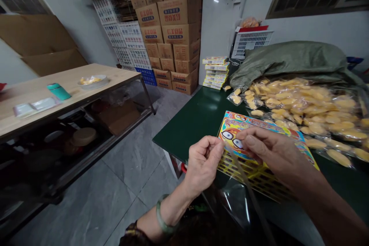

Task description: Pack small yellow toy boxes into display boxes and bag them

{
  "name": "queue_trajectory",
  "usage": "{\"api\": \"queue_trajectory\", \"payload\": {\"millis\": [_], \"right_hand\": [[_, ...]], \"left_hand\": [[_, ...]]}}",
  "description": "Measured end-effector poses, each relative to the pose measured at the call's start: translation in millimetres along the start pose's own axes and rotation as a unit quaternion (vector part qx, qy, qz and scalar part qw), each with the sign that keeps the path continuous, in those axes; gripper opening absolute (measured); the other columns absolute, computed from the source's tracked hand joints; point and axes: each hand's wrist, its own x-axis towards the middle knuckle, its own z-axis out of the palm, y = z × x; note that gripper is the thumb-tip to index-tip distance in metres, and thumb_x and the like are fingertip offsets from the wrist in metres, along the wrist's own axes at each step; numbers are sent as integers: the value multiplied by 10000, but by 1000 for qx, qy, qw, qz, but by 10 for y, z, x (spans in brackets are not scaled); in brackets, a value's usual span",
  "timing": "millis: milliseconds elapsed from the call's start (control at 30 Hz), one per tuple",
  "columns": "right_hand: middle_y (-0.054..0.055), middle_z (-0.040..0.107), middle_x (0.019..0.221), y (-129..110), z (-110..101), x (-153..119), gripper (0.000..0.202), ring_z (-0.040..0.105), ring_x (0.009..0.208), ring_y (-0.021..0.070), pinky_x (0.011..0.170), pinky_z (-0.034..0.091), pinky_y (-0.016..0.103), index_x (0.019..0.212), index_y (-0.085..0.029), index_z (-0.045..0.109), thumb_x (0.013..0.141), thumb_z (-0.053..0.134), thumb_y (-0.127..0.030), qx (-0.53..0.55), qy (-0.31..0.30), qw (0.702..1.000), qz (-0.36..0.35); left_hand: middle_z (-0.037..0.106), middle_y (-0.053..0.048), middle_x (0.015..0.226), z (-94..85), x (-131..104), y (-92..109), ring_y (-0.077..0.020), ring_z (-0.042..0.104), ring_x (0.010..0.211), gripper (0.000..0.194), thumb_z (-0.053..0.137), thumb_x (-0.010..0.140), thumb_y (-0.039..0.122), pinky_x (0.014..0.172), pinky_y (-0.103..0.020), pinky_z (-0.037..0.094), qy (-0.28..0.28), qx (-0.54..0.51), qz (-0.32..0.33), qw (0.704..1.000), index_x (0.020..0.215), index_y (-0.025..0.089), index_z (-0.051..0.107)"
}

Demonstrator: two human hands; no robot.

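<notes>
My left hand point(204, 161) is closed in a pinch on the top edge of a clear plastic bag point(238, 201), which hangs down in front of the table. To its right is my right hand point(266, 150), thumb and fingers curved near the bag's edge; whether it touches the plastic is unclear. Beneath the hands, a colourful printed box point(230, 123) with a cartoon face lies on the green table point(184, 132). Wrapped yellow pieces point(317, 103) are heaped behind and right of it, spilling from a green sack point(296, 59).
Small boxes point(215, 73) are stacked at the table's back edge, near a white basket point(252, 42). Cartons point(178, 27) stand against the wall. On the left, a wooden table point(121, 77) bears a teal bottle point(59, 91) and a bowl point(100, 81).
</notes>
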Motion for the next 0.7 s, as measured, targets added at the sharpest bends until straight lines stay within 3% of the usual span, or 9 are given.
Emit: {"api": "queue_trajectory", "payload": {"millis": [67, 233, 700], "right_hand": [[-26, 506, 520, -18, 4, 31, 336, 380, 414, 67, 355, 278, 185, 708, -163, 637, 807, 564, -476, 38, -30, 999, 8], [-27, 483, 531, -61, 13, 81, 358, 386, 436, 64, 365, 293, 178, 655, -152, 609, 782, 585, -486, 73, -96, 992, 37], [-47, 419, 502, -57, 44, 113, 237, 321, 432, 50, 368, 228, 169, 590, -152, 531, 743, 574, -327, 65, -102, 991, 58]], "left_hand": [[462, 9, 602, 11, -5, 44, -53, 348, 521, 368, 651, 781, 472, 475, -182, 276, 1, 13, 10, 1000, 752, 115, 568], [453, 8, 602, 18, -29, 71, -60, 346, 525, 360, 633, 792, 469, 469, -188, 267, -6, 36, 24, 999, 744, 119, 568], [424, 3, 630, -35, -52, 151, -68, 335, 544, 334, 586, 835, 426, 503, -224, 246, -16, 109, 53, 993, 710, 117, 595]]}}
